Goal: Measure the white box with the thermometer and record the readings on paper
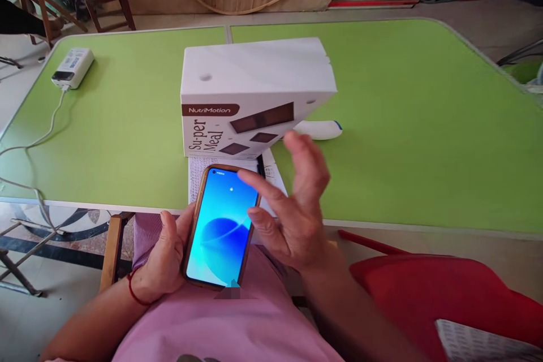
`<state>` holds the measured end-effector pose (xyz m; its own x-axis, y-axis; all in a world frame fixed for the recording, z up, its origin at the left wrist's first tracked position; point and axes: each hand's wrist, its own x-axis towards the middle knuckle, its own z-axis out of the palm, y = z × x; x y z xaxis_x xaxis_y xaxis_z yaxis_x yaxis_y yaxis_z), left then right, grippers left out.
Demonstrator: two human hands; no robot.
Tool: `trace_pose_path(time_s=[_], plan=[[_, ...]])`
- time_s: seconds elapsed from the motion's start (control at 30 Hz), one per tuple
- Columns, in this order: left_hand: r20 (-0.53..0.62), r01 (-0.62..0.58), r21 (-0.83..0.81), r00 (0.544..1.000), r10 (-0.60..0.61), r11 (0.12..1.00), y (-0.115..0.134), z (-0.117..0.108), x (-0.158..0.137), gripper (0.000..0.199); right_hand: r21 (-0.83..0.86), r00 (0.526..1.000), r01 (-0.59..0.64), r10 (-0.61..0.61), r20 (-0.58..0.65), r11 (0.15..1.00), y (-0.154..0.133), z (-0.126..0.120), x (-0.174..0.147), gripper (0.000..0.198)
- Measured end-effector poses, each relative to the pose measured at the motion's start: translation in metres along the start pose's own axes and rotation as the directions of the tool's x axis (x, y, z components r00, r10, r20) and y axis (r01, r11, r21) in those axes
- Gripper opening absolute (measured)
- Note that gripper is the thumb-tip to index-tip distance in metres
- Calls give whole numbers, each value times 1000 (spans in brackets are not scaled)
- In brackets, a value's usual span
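Note:
A smartphone [223, 226] in a brown case, its screen lit blue, is held upright in front of my chest. My left hand [167, 254] grips it along the left side and from behind, with the thumb standing off the edge. Over the screen's upper right corner, my right hand [297, 203] has its index finger stretched out, its other fingers apart and nothing held. Whether the fingertip touches the glass I cannot tell. Behind the phone lie printed papers [199, 178], partly covered by a white "NutriMotion Su-per Meal" box [258, 68].
On the green table [407, 124], a white power bank [73, 68] with a cable sits at the far left. A white object with a blue end [324, 130] pokes out behind the box. A red chair [424, 288] stands at my right.

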<state>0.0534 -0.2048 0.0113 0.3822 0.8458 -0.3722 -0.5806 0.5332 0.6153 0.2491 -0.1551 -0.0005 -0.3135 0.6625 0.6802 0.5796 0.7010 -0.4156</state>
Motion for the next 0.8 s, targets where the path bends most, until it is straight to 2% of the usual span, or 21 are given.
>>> trace_pose_path(time_s=[0.1, 0.2, 0.3, 0.4, 0.53, 0.8], plan=[[16, -4, -19, 1000, 5, 1000, 2, 0, 0, 90, 24, 998, -15, 16, -59, 1000, -9, 0, 0, 47], [13, -39, -38, 999, 39, 999, 4, 0, 2, 90, 92, 1000, 8, -6, -27, 996, -22, -1, -8, 46], [-3, -53, -41, 999, 53, 998, 4, 2, 4, 90, 75, 1000, -10, 9, 17, 997, -28, -2, -16, 43], [-1, -50, -40, 999, 50, 998, 5, 4, 5, 91, 17, 998, -16, 15, 67, 1000, -28, 0, -21, 37], [-3, -46, -43, 999, 46, 998, 5, 6, 5, 93, 5, 997, 20, -21, 70, 1000, -25, 2, -22, 31], [-25, -46, -59, 999, 44, 997, 4, 3, 5, 91, 9, 997, 22, -23, 67, 1000, -25, 7, -24, 33]])
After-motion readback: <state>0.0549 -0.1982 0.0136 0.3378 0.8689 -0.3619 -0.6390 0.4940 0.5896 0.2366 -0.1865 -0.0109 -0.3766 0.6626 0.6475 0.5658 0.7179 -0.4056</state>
